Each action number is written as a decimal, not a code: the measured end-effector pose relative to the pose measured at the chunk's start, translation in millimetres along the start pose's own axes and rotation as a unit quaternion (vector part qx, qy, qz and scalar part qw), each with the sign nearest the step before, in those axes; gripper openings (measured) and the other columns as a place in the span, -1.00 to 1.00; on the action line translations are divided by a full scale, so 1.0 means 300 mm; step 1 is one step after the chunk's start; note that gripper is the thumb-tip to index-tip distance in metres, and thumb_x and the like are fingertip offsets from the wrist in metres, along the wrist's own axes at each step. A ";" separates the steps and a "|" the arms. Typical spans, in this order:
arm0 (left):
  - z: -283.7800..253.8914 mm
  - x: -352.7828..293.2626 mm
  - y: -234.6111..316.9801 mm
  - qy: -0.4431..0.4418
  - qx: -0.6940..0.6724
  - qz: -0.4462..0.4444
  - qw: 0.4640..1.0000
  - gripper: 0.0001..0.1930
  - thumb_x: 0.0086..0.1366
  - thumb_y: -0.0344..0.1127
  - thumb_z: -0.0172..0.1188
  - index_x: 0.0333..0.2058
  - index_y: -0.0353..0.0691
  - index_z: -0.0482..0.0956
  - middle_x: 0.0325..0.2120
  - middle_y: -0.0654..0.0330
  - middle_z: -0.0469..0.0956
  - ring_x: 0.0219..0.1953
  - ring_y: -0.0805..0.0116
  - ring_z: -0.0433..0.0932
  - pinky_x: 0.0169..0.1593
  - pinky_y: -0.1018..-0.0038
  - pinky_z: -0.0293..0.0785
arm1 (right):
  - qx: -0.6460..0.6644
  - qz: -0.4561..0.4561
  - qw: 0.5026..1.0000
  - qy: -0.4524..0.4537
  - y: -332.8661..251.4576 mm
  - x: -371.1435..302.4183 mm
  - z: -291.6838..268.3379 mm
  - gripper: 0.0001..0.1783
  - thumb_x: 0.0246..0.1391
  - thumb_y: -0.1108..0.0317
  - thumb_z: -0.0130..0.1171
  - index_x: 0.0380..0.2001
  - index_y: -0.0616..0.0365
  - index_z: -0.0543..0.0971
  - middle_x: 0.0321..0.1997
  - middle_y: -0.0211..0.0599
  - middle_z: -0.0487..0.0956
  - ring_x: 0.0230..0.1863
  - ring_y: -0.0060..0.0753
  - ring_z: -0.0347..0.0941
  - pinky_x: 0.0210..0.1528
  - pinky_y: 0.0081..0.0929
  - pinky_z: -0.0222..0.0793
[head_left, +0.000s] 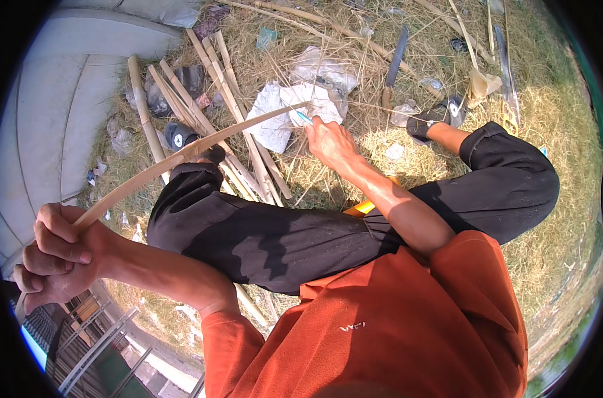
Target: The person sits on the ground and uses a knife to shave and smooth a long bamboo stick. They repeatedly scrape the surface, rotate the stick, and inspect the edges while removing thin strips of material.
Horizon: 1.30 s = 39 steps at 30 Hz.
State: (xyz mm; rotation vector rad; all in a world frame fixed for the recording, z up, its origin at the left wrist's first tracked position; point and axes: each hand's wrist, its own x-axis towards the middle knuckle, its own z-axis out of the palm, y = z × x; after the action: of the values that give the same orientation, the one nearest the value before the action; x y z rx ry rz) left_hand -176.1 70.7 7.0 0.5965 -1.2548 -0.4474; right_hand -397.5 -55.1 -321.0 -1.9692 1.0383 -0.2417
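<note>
My left hand (61, 255) is closed round the near end of a long, flat bamboo strip (175, 159). The strip slants up and to the right across my left knee, bowing slightly. Close to its far end, my right hand (332, 142) grips a slim light-blue pen-like tool (303, 117). The tool's tip lies at or just under the strip; I cannot tell whether they touch. Behind them, a crumpled white sheet (267, 119) rests on the dry grass.
Several split bamboo lengths (258, 166) lie beside my left foot. A dark-bladed knife (397, 56) and another long blade (505, 66) lie at the far right. Clear plastic (314, 66) and a bamboo pole (334, 28) are farther off. A pale wall (56, 113) stands left.
</note>
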 end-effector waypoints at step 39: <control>-0.037 -0.011 0.015 0.039 0.013 -0.040 0.998 -0.50 0.29 0.18 -0.03 -0.72 0.03 0.45 -0.93 0.41 0.07 -0.91 0.57 0.02 -0.66 0.56 -0.12 | -0.029 0.128 0.991 0.001 0.226 0.096 0.228 -0.56 0.26 0.05 -0.17 -0.15 0.25 0.44 -0.35 0.26 0.56 -0.27 0.32 0.52 -0.16 0.12 0.42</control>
State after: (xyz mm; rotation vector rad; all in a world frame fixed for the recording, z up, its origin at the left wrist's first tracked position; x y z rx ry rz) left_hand -166.3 78.2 5.3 0.6813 -1.1663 -0.4710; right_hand -382.9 -53.4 -420.4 -1.8623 1.2976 -0.0736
